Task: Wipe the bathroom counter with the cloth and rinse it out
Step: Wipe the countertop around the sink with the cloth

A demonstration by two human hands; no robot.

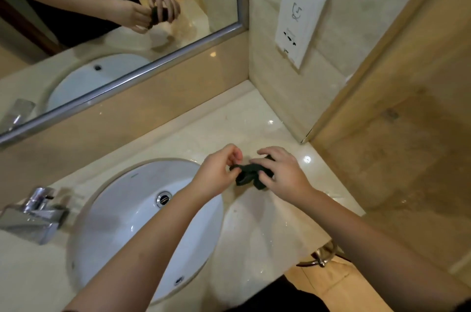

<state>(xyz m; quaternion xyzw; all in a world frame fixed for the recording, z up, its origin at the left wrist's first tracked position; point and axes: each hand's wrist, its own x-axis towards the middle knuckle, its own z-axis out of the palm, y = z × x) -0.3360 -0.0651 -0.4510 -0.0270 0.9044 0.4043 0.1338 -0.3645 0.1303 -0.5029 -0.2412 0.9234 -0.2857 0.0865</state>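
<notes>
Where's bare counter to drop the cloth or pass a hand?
Bare counter in the back corner, between the mirror wall and the side wall. Another bare strip right of the sink, between the forearms. Crowded: the faucet at left; at the sink's right rim, left hand and right hand hold the cloth.

I am looking down at a glossy beige tabletop [229, 120] that is carrying a round white sink [122, 209] sunk into it and a chrome tap [38, 209] sitting at its left.
</notes>
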